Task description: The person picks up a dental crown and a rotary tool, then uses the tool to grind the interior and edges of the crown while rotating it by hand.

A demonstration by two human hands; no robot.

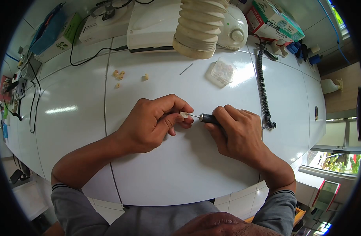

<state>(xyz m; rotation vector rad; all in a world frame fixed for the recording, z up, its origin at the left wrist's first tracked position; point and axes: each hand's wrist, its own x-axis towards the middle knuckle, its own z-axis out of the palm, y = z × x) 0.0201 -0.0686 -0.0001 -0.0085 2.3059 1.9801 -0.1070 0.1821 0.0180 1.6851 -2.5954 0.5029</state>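
Handpiece (207, 117) mostly inside right hand (237, 133), pale piece (184, 115) half-covered

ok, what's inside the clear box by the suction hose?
The clear box holds several small pale, pinkish pieces, seen through its plastic. Blur hides their count and shape; anything under the top pieces is covered.

The small pale piece (184, 115) is largely covered by the fingertips of the left hand (149, 124), so its form cannot be made out. The rear of the dark metal handpiece (208, 117) is hidden inside the right hand (237, 131). The ribbed cream hose (199, 25) is cut off by the top edge. What lies in the clear plastic box (223, 70) is too small to be told.
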